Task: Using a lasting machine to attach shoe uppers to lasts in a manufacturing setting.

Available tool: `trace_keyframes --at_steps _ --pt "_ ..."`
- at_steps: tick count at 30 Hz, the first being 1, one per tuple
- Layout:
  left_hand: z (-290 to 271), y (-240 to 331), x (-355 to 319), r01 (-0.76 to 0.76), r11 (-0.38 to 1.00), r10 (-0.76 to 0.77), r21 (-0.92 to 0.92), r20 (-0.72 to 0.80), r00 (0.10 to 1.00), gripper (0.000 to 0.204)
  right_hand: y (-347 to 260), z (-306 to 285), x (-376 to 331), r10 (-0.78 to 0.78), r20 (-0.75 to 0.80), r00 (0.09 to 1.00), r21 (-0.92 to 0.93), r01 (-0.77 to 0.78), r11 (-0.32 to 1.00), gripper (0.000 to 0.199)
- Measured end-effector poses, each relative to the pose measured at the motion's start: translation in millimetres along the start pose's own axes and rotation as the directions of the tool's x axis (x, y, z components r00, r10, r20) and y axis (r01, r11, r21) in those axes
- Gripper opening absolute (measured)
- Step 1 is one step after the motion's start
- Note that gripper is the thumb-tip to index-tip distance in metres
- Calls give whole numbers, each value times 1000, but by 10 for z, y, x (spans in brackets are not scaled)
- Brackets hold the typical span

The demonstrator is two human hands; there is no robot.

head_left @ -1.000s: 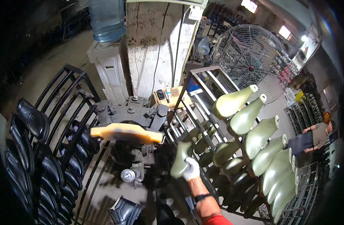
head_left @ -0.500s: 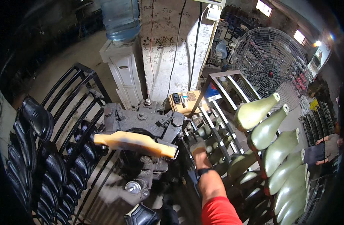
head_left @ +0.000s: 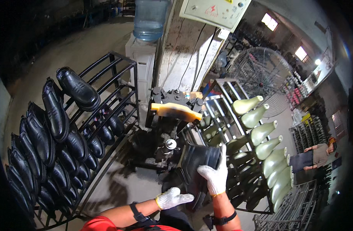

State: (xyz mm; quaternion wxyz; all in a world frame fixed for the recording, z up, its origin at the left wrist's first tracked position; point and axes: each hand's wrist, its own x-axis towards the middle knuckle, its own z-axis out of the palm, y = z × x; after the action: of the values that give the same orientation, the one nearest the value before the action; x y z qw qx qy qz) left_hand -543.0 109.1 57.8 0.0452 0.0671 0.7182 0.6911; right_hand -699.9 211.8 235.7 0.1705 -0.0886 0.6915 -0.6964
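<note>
My right hand [head_left: 216,176], in a white knit glove, grips the side of a dark, boot-shaped black leather piece [head_left: 195,161], thumb on its face and fingers along its right edge. The piece stands in front of me, its lower end in shadow. My left hand [head_left: 174,198], also gloved in white, is just left of that lower end, fingers stretched out toward it and holding nothing. Beyond the piece stands a dark metal machine [head_left: 176,93] with a curved yellow-orange pad [head_left: 175,111] across its top and a round silver knob [head_left: 171,144] below.
To the left a black metal rack [head_left: 124,61] carries several black shoes [head_left: 78,88]. A rack [head_left: 225,82] with olive-green shoe lasts [head_left: 263,131] stands at my right. Farther back are a water dispenser [head_left: 145,54], a large caged fan [head_left: 259,77] and another person [head_left: 318,154].
My right hand has come back from beside the right rack and now grips the black leather piece. My left hand has come into view. The view has shifted, so the machine sits farther right.
</note>
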Motion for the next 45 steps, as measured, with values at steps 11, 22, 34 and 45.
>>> trace_keyframes --at_steps 11,22,34,45 --pt "-865 205 -1195 369 779 -575 -508 -342 743 15 -731 808 427 -133 236 963 -750 267 605 116" --pt "-1013 1150 312 -125 991 53 -43 -737 674 47 -692 748 400 53 463 885 -475 197 857 81" --pt "-943 1346 264 -279 892 -24 -357 -651 759 82 -213 602 80 488 383 785 82 -555 828 43" --pt "-792 1097 49 -284 882 1 -376 -601 799 85 123 561 -273 389 343 855 171 -464 869 37"
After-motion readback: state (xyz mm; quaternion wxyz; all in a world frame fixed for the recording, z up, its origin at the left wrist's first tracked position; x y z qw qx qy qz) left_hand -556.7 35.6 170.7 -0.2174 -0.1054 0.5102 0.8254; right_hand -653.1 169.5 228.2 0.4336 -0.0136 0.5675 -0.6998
